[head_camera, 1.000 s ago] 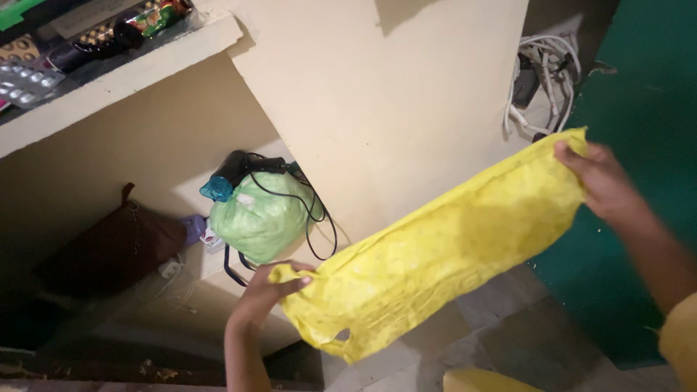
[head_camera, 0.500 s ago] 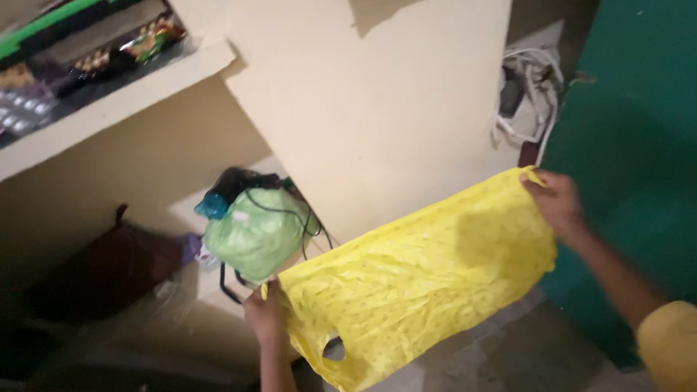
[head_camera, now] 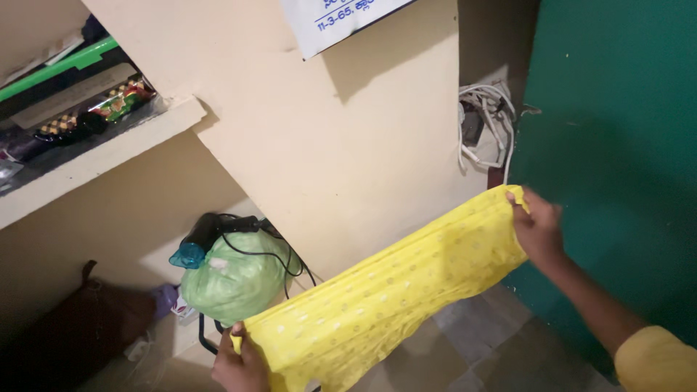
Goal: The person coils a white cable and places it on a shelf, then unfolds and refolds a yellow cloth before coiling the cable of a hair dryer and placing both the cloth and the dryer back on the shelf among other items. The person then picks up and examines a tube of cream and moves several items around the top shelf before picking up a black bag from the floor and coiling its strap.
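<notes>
- One end of a yellow cloth with small pale dots is gripped by the left hand at the bottom edge of the view, with the fingers closed over the fabric's corner.
- The opposite end of the cloth is pinched by the right hand, with the fingers curled shut on the gathered edge; a yellow sleeve is seen on that arm.
- The cloth is held stretched between the two hands, slanting up from lower left to upper right, folded lengthwise into a long band and hanging in the air above a tiled floor.
- Just beside the left hand, a green bundle is seen resting on a low shelf, with a black hair dryer with a teal nozzle lying on top and its black cord draped over the bundle.
- Further left on the same shelf, a dark brown bag is seen.
- An upper shelf is loaded with packets and a green strip.
- A cream wall panel stands behind the cloth, with a white printed sheet hung at its top.
- A tangle of white cables is seen above the right hand, and a green door stands close behind that hand.
</notes>
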